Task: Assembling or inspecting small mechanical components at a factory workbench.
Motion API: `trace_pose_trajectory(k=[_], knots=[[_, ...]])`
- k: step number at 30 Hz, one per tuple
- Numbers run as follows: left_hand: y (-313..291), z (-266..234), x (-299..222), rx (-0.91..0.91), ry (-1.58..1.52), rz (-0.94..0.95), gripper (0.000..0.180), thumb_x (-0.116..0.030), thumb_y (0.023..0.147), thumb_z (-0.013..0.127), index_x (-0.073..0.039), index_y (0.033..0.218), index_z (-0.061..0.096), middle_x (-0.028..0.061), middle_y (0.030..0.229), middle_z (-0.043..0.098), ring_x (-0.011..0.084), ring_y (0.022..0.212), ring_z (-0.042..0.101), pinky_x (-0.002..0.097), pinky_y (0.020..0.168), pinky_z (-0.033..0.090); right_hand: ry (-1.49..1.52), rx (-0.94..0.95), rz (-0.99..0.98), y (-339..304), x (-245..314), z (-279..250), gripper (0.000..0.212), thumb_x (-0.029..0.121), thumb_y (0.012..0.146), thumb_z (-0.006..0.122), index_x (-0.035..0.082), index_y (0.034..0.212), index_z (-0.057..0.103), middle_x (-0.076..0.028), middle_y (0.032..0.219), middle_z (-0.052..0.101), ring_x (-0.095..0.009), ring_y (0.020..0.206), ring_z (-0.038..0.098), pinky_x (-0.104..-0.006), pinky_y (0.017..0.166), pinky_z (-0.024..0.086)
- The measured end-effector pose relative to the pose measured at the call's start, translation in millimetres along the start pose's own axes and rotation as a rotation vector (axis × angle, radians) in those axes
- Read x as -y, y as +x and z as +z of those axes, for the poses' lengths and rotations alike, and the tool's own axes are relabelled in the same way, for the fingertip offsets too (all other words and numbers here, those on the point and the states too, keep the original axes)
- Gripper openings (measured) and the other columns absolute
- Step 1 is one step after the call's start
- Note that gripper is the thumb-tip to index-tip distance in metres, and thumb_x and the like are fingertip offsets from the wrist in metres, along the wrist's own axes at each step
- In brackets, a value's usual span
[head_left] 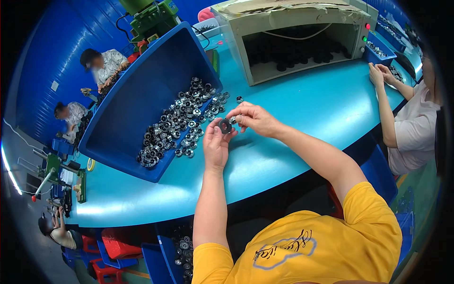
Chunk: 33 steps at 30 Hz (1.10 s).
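Note:
My left hand (217,146) is closed round the edge of a black ring (225,126), held up above the teal tabletop. Pinched in the fingers of my right hand (255,120) is a small shiny metal part (233,120), right beside the ring; whether the two touch I cannot make out. Just beyond my hands, a heap of similar silver-and-black metal parts (177,118) spills from a tipped blue bin (127,109) onto the table. One loose part (240,99) lies apart from the heap, near my right fingers.
A beige metal box (246,57) with an open front holds many black pieces at the back. To the right a co-worker's hands (380,75) work near a small blue bin (378,52). A green press (153,21) stands behind the large bin. Below the table edge, another bin (165,255) holds round parts.

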<state>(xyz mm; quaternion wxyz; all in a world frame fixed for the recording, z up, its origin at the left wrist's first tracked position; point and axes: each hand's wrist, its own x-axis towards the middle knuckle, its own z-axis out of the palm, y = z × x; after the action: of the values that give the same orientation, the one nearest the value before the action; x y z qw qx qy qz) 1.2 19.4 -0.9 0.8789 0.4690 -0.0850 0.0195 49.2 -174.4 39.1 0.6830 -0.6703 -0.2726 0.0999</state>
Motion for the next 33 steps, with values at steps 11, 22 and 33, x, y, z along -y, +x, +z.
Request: trace_pose_trajectory(k=[11, 22, 33], knots=[[1.4, 5.8, 9.9, 0.016, 0.082, 0.003, 0.036, -0.024, 0.107, 0.05, 0.001, 0.133, 0.05, 0.0127, 0.122, 0.062, 0.0215, 0.109, 0.064, 0.0406, 0.095, 0.057, -0.473, -0.27, -0.484, -8.9, -9.9, 31.7, 0.009, 0.001, 0.091, 0.065, 0.003, 0.099, 0.068, -0.011, 0.095, 0.063, -0.026, 0.082, 0.065, -0.0336, 0.072, 0.055], [-2.5, 4.8, 14.0, -0.064, 0.344, 0.006, 0.044, -0.03, 0.11, 0.043, 0.001, 0.14, 0.05, 0.0096, 0.123, 0.062, 0.0153, 0.107, 0.063, 0.0305, 0.088, 0.056, -0.426, -0.205, -0.442, -15.9, -14.7, 36.9, 0.021, 0.002, 0.084, 0.072, 0.004, 0.104, 0.068, -0.009, 0.099, 0.061, -0.02, 0.082, 0.067, -0.0337, 0.074, 0.057], [-2.9, 8.7, 12.9, -0.067, 0.398, 0.062, 0.042, -0.028, 0.11, 0.043, 0.002, 0.139, 0.05, 0.0121, 0.122, 0.063, 0.0191, 0.109, 0.065, 0.0342, 0.094, 0.055, -0.452, -0.275, -0.389, -16.0, -10.6, 34.8, 0.025, 0.004, 0.081, 0.075, 0.004, 0.104, 0.067, -0.008, 0.099, 0.059, -0.017, 0.077, 0.068, -0.0304, 0.07, 0.058]])
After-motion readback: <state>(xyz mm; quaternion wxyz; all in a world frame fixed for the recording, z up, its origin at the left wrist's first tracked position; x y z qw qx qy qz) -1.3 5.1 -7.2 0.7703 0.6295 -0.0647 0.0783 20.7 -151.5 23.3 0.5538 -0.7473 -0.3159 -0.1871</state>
